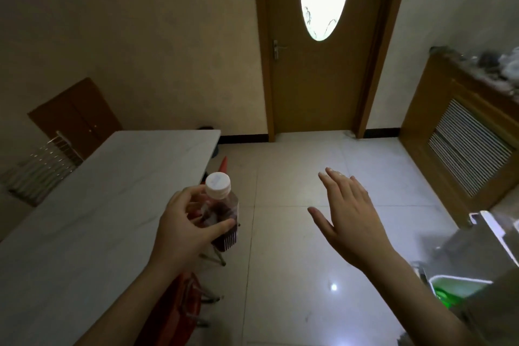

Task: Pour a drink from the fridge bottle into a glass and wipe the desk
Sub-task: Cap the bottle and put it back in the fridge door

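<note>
Shiny white floor tiles point(295, 177) fill the middle of the room, and a brown door point(317, 70) with an oval window stands at the far end. Along the left side runs a long pale desk point(92, 205). Its top looks bare; no glass and no cloth show anywhere on it. A wire rack point(42, 168) sits past its far left edge, by the wall.

The left hand point(185, 230) holds a small bottle point(222, 213). Fingers and thumb wrap around its middle, so the grip is closed on the bottle. The bottle stands upright in the air, just off the right edge of the desk, above something red point(179, 309) that may be a stool. Dark red drink is inside, and the white cap point(217, 185) is on top, so it seems nothing is poured yet.

The right hand point(345, 213) is flat and wide open, with the fingers spread. It holds nothing and hangs over the floor, well apart from the bottle.

At the lower right corner of the picture is a pale, blurry thing with something green point(446, 293) in it. It may be the fridge door, but it is too blurry to tell.

So the task looks like it is near its start. The bottle is in hand, which seems to be the first part done. Left to do, I think: set it by a glass, take off the cap, pour, and then wipe the desk. Where the glass is, the picture does not show.
</note>
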